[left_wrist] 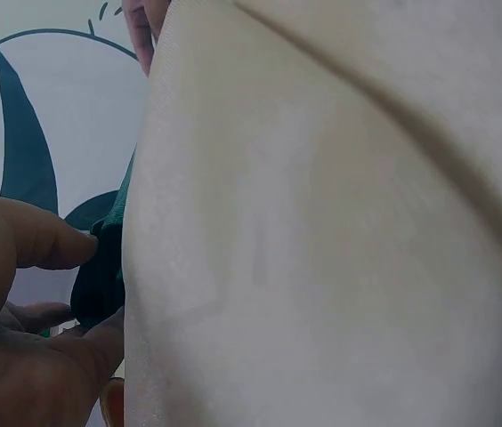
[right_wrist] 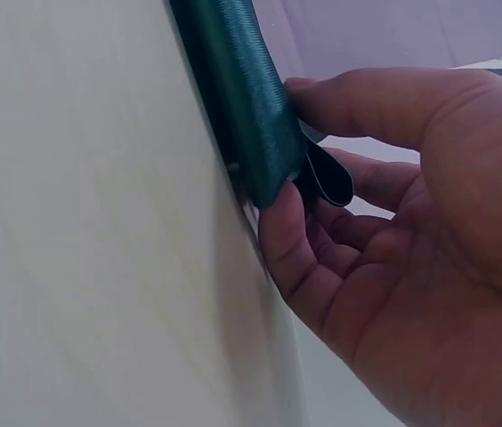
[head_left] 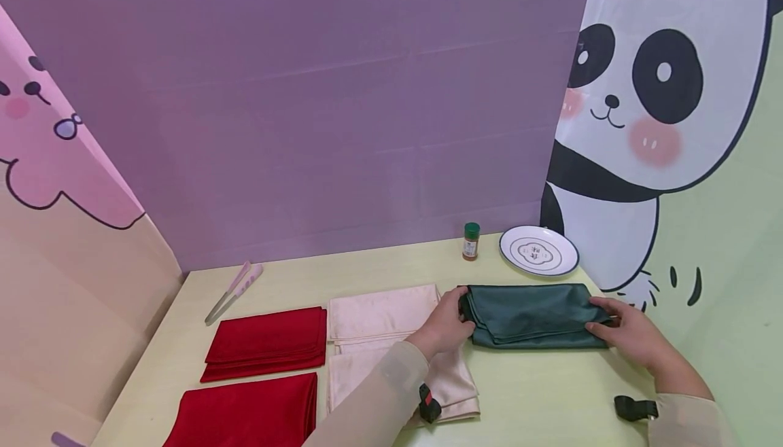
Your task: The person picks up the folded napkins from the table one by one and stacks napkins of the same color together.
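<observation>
A folded dark green satin cloth [head_left: 532, 314] lies across the right part of the table, held at both ends. My left hand [head_left: 446, 323] pinches its left end between thumb and fingers. At the right end, my right hand [head_left: 630, 331] grips the folded edge. The right wrist view shows the thumb on one side of the green cloth [right_wrist: 251, 116] and curled fingers at its lower edge, close to the tabletop. In the left wrist view, a pale sleeve or cloth covers most of the picture, while the left thumb and fingers [left_wrist: 37, 240] close on the dark green fold.
Folded pale pink cloths [head_left: 382, 314] lie under and beside my left forearm. Two folded red cloths [head_left: 266, 342] are at the left. Tongs [head_left: 232, 294] lie at the back left. A green-capped spice jar [head_left: 470, 243] and a white plate [head_left: 538, 250] stand behind the green cloth.
</observation>
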Demonstrator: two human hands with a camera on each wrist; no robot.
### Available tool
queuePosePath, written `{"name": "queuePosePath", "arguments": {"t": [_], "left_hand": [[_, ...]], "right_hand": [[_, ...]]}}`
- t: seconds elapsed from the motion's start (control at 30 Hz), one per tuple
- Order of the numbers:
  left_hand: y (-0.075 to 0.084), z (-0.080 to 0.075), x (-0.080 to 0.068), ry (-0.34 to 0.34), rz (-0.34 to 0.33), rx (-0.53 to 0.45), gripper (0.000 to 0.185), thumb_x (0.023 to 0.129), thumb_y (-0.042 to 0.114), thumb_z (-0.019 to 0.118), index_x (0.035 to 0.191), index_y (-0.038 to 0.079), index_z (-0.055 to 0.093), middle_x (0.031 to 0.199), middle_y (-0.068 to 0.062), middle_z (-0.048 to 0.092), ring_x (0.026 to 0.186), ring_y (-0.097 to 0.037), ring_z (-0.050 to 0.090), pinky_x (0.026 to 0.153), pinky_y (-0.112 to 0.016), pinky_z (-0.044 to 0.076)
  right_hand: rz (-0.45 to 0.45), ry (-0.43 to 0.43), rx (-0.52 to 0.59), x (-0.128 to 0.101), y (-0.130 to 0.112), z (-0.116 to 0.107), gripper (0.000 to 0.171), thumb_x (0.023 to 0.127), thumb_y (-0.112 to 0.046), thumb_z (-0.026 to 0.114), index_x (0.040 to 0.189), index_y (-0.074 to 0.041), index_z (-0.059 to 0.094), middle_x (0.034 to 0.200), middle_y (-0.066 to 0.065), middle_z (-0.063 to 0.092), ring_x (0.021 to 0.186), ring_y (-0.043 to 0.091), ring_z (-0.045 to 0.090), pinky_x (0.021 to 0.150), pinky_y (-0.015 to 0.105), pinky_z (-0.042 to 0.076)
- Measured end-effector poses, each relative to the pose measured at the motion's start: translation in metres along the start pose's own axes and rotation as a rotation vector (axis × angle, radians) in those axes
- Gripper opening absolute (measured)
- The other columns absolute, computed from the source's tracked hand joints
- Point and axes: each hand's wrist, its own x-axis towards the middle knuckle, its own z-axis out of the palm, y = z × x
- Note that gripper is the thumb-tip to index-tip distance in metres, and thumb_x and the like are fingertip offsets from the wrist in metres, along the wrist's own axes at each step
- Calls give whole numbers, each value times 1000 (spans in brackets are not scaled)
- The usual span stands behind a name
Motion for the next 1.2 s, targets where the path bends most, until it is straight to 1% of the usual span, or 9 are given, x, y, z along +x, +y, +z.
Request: {"name": "queuePosePath", "arguments": {"t": [0.33,0.47,0.6,0.73,0.9,1.0,1.07,1.13,1.2], "left_hand": [[-1,-2,1,1,-3,-3,69,99,5,66,161,5,35,158,-11,41,139,-16,46,106,-26,46],[-1,-3,0,11,-8,-38,68,100,7,67,160,7,36,157,-9,41,137,-15,48,104,-25,47],[0,-4,-1,26,-6,-65,67,101,12,69,160,10,38,156,-6,41,133,-17,52,106,-28,47],[5,-7,-4,31,15,-24,67,101,16,70,160,10,38,156,-9,42,129,-20,52,110,-34,45],[8,-12,-8,31,7,6,67,102,22,69,161,15,37,160,-6,39,140,-28,48,112,-39,45],[8,-15,-12,34,14,-16,66,103,22,68,161,20,38,161,-4,37,144,-33,45,111,-41,45],[9,-18,-15,36,25,-38,64,103,23,67,161,21,38,162,-3,36,145,-35,44,111,-41,46],[10,-21,-18,41,49,-51,63,103,22,66,160,21,39,161,-2,37,146,-35,42,113,-42,44],[10,-25,-21,42,78,-56,62,104,21,65,160,19,40,161,-2,37,148,-35,40,115,-43,42]], "right_hand": [[-23,10,-18,1,-4,0,63,100,-23,74,144,13,48,137,40,53,108,44,62,73,31,52],[-23,11,-8,1,-8,0,62,100,-23,73,144,13,48,138,41,52,108,44,62,71,29,52],[-11,13,26,1,-8,0,64,101,-23,72,146,14,44,142,42,48,113,51,61,72,28,55],[-2,34,44,1,-7,-1,64,103,-24,70,147,14,42,145,42,45,121,58,56,74,25,53],[-27,110,46,0,-10,-1,61,102,-20,70,146,13,44,141,42,49,123,60,54,78,22,53],[-32,143,69,-2,-14,-1,59,103,-19,68,147,13,44,141,44,47,125,62,51,88,42,59],[-30,160,84,-2,-17,-1,59,105,-20,66,148,12,43,143,45,45,127,64,48,96,60,52],[-30,181,96,-2,-18,0,58,105,-21,65,149,11,43,144,44,44,129,65,46,99,70,42],[-36,204,106,-1,-19,1,57,105,-21,65,149,9,44,144,43,44,130,64,45,101,73,39]]}}
